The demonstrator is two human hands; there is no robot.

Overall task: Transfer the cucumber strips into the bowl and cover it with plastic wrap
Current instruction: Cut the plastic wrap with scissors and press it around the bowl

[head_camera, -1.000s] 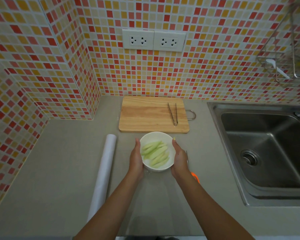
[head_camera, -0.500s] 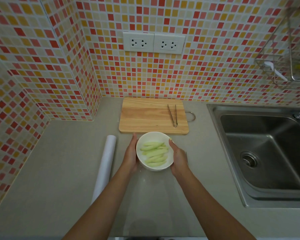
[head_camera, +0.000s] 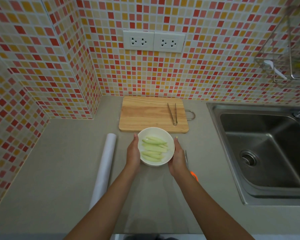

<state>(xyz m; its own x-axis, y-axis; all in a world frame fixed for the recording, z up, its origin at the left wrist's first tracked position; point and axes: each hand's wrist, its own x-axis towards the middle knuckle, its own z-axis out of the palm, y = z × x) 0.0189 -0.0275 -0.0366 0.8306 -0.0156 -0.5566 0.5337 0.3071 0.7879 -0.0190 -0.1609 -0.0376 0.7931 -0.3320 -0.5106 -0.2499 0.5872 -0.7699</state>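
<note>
A white bowl (head_camera: 156, 131) holding several pale green cucumber strips (head_camera: 154, 149) is on the grey counter just in front of the wooden cutting board (head_camera: 145, 115). My left hand (head_camera: 133, 154) cups the bowl's left side and my right hand (head_camera: 177, 157) cups its right side, both with fingers pointing away from me. A white roll of plastic wrap (head_camera: 104, 168) lies on the counter to the left of my left arm. A faint clear sheet seems to lie on the counter under and in front of the bowl.
Metal tongs (head_camera: 172, 114) lie on the board's right part. Scissors with an orange handle (head_camera: 194, 175) show beside my right wrist. A steel sink (head_camera: 267, 153) fills the right side, with a wire rack (head_camera: 288, 58) above it. Tiled walls close the back and left.
The bowl has turned between my hands, so the strips now lie crosswise instead of diagonally. It has also shifted slightly towards the cutting board, and both hands stayed on its sides.
</note>
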